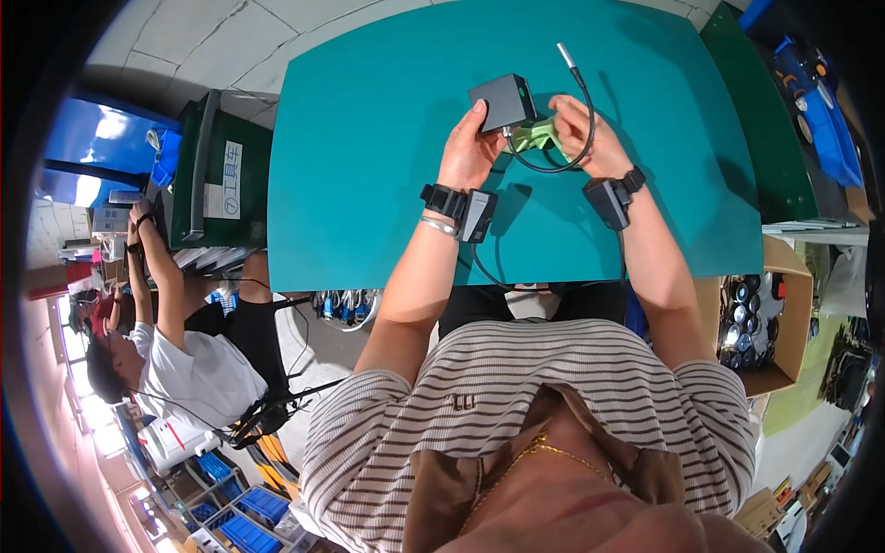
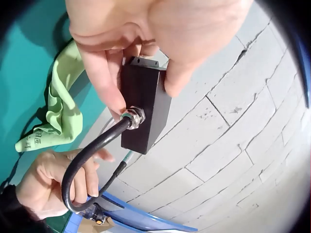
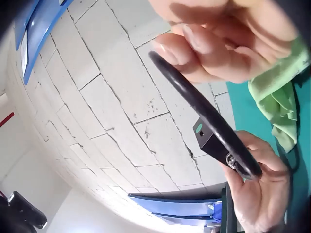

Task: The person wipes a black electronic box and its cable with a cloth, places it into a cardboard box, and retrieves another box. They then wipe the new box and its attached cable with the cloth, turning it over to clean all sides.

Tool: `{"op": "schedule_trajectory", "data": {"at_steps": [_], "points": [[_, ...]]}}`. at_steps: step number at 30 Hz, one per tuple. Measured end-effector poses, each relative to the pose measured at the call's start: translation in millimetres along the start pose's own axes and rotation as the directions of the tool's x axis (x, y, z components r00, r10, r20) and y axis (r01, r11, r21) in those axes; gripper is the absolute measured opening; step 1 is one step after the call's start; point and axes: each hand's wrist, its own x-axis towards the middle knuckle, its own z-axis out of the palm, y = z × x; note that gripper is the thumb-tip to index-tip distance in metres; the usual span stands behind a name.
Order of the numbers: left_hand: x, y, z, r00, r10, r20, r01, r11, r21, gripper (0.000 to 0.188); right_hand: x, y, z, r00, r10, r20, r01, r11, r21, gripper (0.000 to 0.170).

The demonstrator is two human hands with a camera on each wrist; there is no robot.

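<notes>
My left hand (image 1: 469, 147) grips a small black box (image 1: 502, 103) between thumb and fingers, above the table. From a metal threaded fitting (image 2: 134, 118) on the box comes a thick black flexible cable (image 2: 85, 158), which loops round to a slim silver tip (image 1: 565, 55). Beside the loop is my right hand (image 1: 590, 138), its fingers loosely curled with nothing seen between them. The cable crosses in front of that hand in the head view and runs right by its fingertips in the right wrist view. A crumpled light green cloth (image 2: 65, 104) lies on the table below the hands.
The teal tabletop (image 1: 369, 184) extends around both hands. A dark green cabinet (image 1: 226, 175) stands to the left, with another person (image 1: 194, 369) seated nearby. At the right are blue bins (image 1: 830, 138) and a cardboard box (image 1: 784, 323) of round dark parts.
</notes>
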Motion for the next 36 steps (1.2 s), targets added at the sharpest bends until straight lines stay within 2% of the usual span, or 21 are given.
{"op": "schedule_trajectory", "data": {"at_steps": [2,6,8,12,16,21,31,36], "points": [[-1.2,-0.4,0.4,1.0,0.004,-0.008,-0.003,0.999,0.047,0.037,0.0,1.8,9.6,0.995,-0.015,-0.098,0.004,0.994,-0.11,0.025],[-1.8,-2.6,1.5,0.999,0.003,0.04,-0.008,0.993,0.12,0.038,-3.1,-0.4,12.9,0.993,-0.027,-0.114,0.007,0.985,-0.172,0.025],[-4.9,-2.8,8.0,0.998,0.045,0.044,-0.051,0.989,0.137,0.034,-1.4,1.2,8.7,0.999,0.011,-0.045,-0.022,0.972,-0.233,0.024],[-5.5,-4.4,8.1,0.998,0.029,0.052,-0.037,0.989,0.145,0.034,-5.4,-4.6,19.5,0.991,0.026,-0.129,-0.052,0.978,-0.204,0.027],[-6.7,-5.5,10.2,0.999,0.003,0.044,-0.01,0.987,0.161,0.035,-4.0,-0.9,16.6,0.991,0.041,-0.13,-0.061,0.987,-0.15,0.027],[-8.7,-5.1,10.8,0.997,-0.05,0.054,0.039,0.983,0.18,0.037,-2.4,0.6,18.9,0.981,0.107,-0.159,-0.102,0.994,0.044,0.027],[-8.6,-5.2,12.6,0.995,-0.072,0.062,0.06,0.982,0.178,0.039,0.1,5.8,7.7,0.991,0.091,-0.094,-0.09,0.996,0.012,0.028],[-10.5,-3.0,16.3,0.997,-0.052,0.052,0.041,0.979,0.198,0.039,-3.8,2.4,11.0,0.991,0.112,-0.075,-0.105,0.991,0.082,0.03]]}}
